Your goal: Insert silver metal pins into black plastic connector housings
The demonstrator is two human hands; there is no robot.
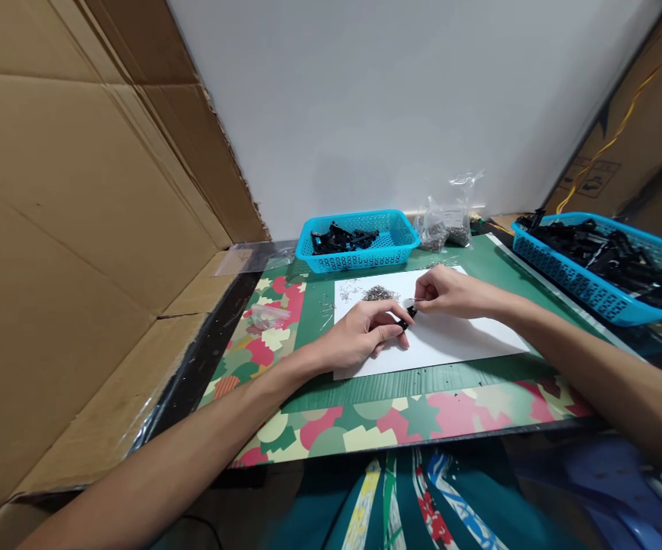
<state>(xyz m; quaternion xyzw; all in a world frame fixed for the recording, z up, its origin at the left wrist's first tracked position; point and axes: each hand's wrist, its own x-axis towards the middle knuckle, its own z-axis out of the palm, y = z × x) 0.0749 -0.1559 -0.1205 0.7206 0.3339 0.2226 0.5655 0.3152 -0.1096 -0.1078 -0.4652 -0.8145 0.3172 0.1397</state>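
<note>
Over a white sheet (468, 344), my left hand (368, 330) pinches a small black part (406, 321) between thumb and fingers. My right hand (442, 292) is closed just above and to the right of it, its fingertips pinching a thin metallic piece (416, 300) close to the black part's upper end. Whether that piece touches the black part is too small to tell. Behind my left hand lies a pile of tiny metal pieces (381, 293), with more scattered to its left on the sheet.
A blue basket (359, 262) with black parts stands at the back, beside clear bags of small pieces (455, 228). Another blue basket (594, 294), full of black parts, is at the right. Cardboard (61, 191) walls the left side. A small plastic bag (267, 315) lies on the patterned mat's left border.
</note>
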